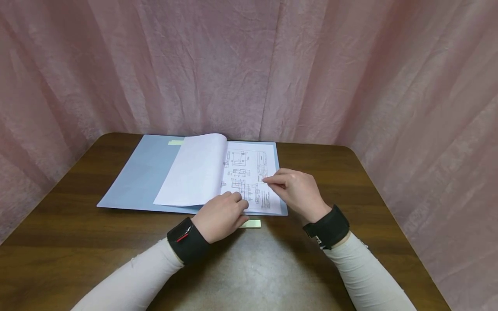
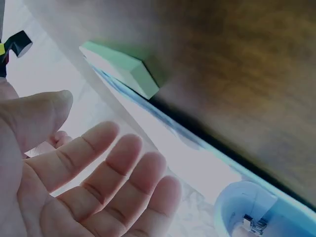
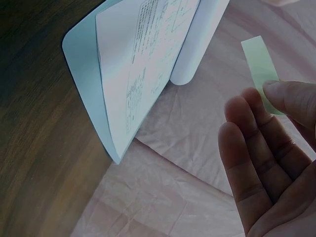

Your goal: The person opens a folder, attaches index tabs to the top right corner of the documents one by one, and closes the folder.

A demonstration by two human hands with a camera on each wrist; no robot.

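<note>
Green sticky strip point(image 3: 260, 69) pinched in right hand point(image 1: 297, 190), left hand point(image 1: 221, 216) flat, fingers straight, on one open folder point(image 1: 136, 172), one note pad point(image 1: 250, 223) beside.

Folder point(image 1: 136, 177) light blue; pages point(image 1: 194, 172) white, black line drawings; sticky flag point(image 3: 261, 74) pale green; sticky pad point(image 2: 123, 69) pale green; worktop point(image 1: 78, 242) dark brown woodgrain; curtain point(image 1: 350, 65) pink; wristbands point(image 1: 328, 226) black.

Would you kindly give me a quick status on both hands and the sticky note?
Left hand open, resting on the drawing page. Right hand pinching a green sticky strip above the page. Sticky pad on table, nothing in the way.
</note>
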